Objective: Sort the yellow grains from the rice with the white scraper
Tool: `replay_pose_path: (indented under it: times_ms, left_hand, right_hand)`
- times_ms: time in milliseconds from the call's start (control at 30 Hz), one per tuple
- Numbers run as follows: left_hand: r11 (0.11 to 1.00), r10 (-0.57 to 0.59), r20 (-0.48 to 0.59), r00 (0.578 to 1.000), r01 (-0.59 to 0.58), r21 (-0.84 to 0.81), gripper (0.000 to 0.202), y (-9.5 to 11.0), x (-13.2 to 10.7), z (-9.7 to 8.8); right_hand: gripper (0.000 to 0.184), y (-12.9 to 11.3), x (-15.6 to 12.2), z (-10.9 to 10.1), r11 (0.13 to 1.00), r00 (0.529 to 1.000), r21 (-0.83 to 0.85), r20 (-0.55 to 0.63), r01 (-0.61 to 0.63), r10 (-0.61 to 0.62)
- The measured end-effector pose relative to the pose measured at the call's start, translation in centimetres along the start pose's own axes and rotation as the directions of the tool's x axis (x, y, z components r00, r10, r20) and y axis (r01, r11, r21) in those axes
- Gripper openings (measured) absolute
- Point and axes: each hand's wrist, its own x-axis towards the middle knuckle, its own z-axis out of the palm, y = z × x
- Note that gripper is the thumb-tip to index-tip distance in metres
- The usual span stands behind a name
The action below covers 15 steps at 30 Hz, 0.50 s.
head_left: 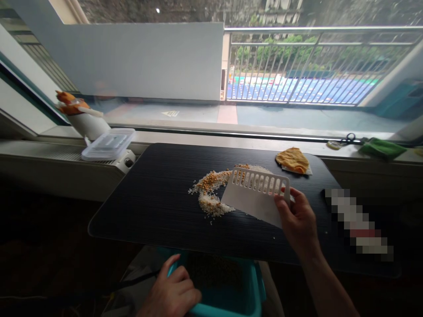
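Note:
My right hand (299,220) grips a flat white plastic scraper (249,200) with a row of slots along its upper edge, thumb on the near face. The scraper is tilted over the dark tabletop (145,202), beside a curved heap of white rice-like grains (213,207) mixed with round yellow beans or kernels (211,179). Part of the heap is hidden behind the scraper. Below the table's front edge, my left hand (175,290) is closed over the left rim of a teal basin (256,295). Its shaded inside holds dark contents that I cannot make out.
A folded yellow cloth (293,160) lies at the table's back right corner. Clear plastic container (109,144) and white holder (87,125) stand back left. Scissors (348,139) and a green cloth (381,149) rest on the sill. A blurred-out item (357,224) lies right.

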Motion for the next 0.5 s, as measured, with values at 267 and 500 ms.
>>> replay_pose_path:
  times_ms: [267,500]
  left_hand:
    - [0.999,-0.029,-0.045,0.999,0.028,-0.031,0.026,0.13,0.21,0.0]
    - [0.997,-0.052,-0.081,0.995,0.047,-0.06,0.025,0.38,-0.04,-0.2]
  right_hand:
    - [0.051,0.15,0.25,-0.14,0.991,0.996,0.108,0.055,-0.077,0.072]
    - [0.052,0.56,-0.03,0.23,0.983,0.992,0.154,0.091,-0.098,0.085]
